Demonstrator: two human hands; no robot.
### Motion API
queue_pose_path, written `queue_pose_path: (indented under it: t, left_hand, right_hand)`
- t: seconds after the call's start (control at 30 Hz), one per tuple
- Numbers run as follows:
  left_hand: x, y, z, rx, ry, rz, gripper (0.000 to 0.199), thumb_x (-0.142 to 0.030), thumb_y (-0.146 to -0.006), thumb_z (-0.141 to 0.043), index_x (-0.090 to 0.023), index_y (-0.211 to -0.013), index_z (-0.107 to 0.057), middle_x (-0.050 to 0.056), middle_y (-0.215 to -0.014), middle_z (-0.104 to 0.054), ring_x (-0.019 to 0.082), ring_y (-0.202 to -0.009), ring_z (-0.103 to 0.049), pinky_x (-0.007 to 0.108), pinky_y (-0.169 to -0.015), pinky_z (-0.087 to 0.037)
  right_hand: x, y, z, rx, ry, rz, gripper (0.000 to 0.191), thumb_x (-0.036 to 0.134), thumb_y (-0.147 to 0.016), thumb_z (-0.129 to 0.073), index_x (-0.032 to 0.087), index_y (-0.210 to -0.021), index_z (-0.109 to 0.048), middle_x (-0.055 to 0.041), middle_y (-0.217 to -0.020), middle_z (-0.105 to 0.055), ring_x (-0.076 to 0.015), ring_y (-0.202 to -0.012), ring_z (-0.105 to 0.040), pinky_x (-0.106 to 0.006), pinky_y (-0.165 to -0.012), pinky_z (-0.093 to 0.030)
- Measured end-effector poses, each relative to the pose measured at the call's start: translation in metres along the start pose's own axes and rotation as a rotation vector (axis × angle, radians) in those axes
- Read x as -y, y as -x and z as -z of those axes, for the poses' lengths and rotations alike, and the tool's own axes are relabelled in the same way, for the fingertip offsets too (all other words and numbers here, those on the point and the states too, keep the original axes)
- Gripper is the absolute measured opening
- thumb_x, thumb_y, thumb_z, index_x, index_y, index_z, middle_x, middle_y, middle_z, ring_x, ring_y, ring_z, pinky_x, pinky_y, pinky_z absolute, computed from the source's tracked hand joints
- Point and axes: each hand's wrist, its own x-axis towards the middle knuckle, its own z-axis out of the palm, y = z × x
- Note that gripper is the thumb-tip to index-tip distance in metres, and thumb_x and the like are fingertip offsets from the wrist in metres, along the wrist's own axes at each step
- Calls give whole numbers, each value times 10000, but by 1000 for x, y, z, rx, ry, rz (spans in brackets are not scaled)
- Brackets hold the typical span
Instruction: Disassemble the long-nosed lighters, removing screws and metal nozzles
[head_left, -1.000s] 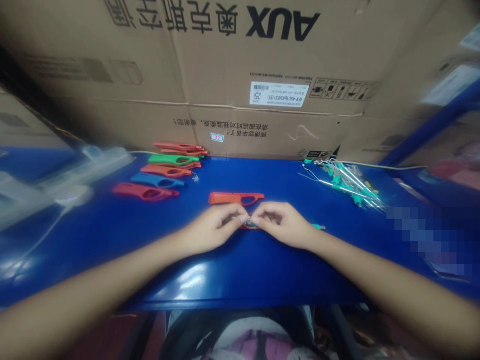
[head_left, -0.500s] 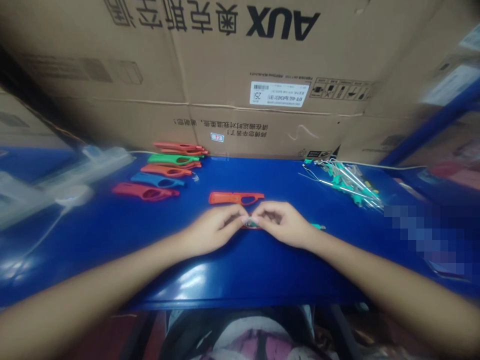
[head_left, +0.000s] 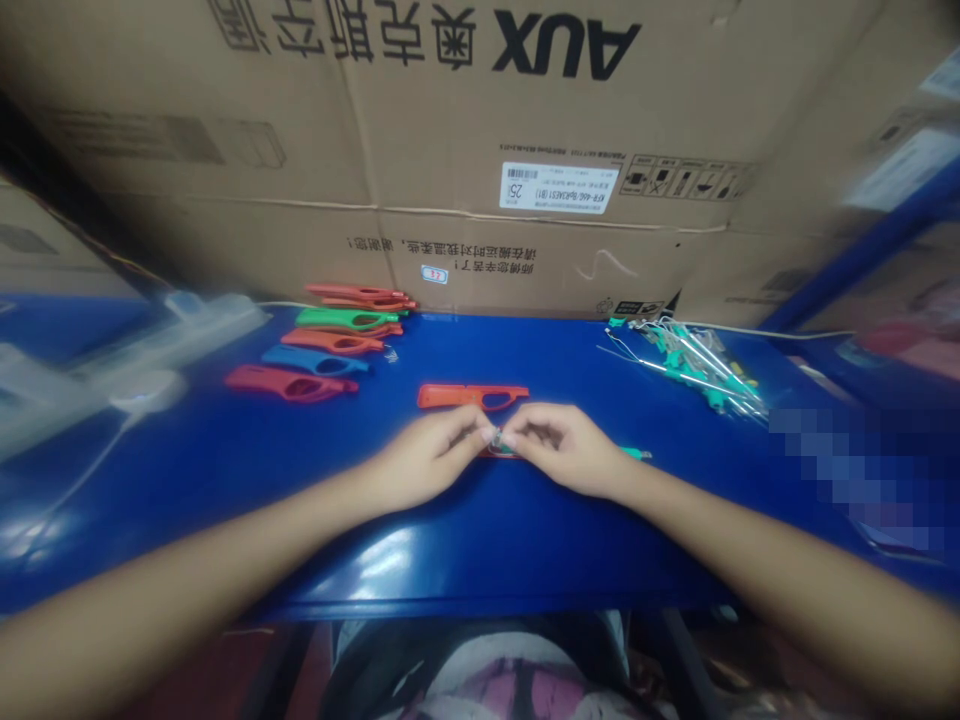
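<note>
My left hand [head_left: 442, 450] and my right hand [head_left: 559, 447] meet fingertip to fingertip over the blue table. Both are closed in a pinch at a small part with green and clear or metallic bits [head_left: 499, 440]. Under the fingertips shows the edge of a red shell, mostly covered by my hands. A green piece with a metal tip [head_left: 637, 453] sticks out beyond my right hand. Just behind the hands lies an orange-red shell half [head_left: 472, 397] with an oval opening. Exactly what each fingertip grips is too small to make out.
Red, orange, green and blue shells [head_left: 292, 383] lie in a column at the back left. Green parts with metal rods and wires [head_left: 697, 365] are heaped at the back right. A cardboard box [head_left: 300, 200] stands behind the table [head_left: 525, 560]. A whitish power strip [head_left: 202, 335] lies left.
My left fingertips have shifted very slightly, and a bit more of the small part shows between the hands. Everything else on the table stays in place.
</note>
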Motion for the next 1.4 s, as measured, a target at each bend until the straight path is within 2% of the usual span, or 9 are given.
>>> queue_pose_path:
  t: [0.33, 0.97, 1.4]
  left_hand:
    - [-1, 0, 0, 0, -15, 2, 336, -454, -1024, -407, -188, -939, -594, 18, -907, -659, 170, -833, -604, 277, -796, -464]
    - [-2, 1, -4, -6, -58, 51, 322, -445, -1021, -396, -194, -935, -580, 19, -900, -672, 186, -841, -629, 301, -799, -457]
    - [-1, 1, -4, 7, -59, 58, 320, -445, -1020, -410, -193, -946, -593, 14, -904, -671, 182, -841, -622, 295, -800, -447]
  right_hand:
    - [-2, -1, 0, -22, -50, -70, 310, 483, -862, -648, 176, -848, -681, -23, -744, -631, -135, -657, -517, -276, -617, -443]
    - [-1, 0, -3, -31, -11, -92, 305, 457, -868, -640, 157, -830, -682, 6, -660, -566, -104, -577, -429, -246, -540, -361]
    - [0, -1, -4, -25, -17, -92, 302, 447, -850, -657, 150, -813, -691, 12, -635, -563, -95, -551, -419, -235, -518, -337]
